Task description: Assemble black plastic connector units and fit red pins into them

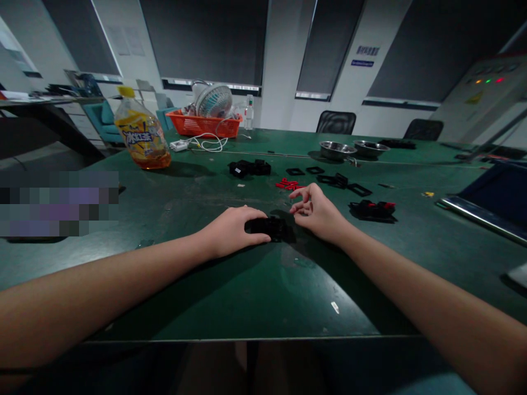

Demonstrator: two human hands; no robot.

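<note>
My left hand (233, 230) is closed around a black plastic part (272, 228) lying on the green table, with the thumb on its near side and fingers over its far side. Just to the right, my right hand (316, 213) hovers with bent, parted fingers, and nothing shows between them. Small red plastic pieces (288, 184) lie in a loose pile just beyond its fingertips. Past my right wrist sits another black part with red pieces on it (373, 209).
Black blocks (249, 168) and flat black frames (359, 189) lie farther back. Two metal bowls (336, 149) stand behind them. At the left are a drink bottle (142, 131) and an orange basket (206, 124) holding a fan. A dark blue bin (498, 192) is at the right.
</note>
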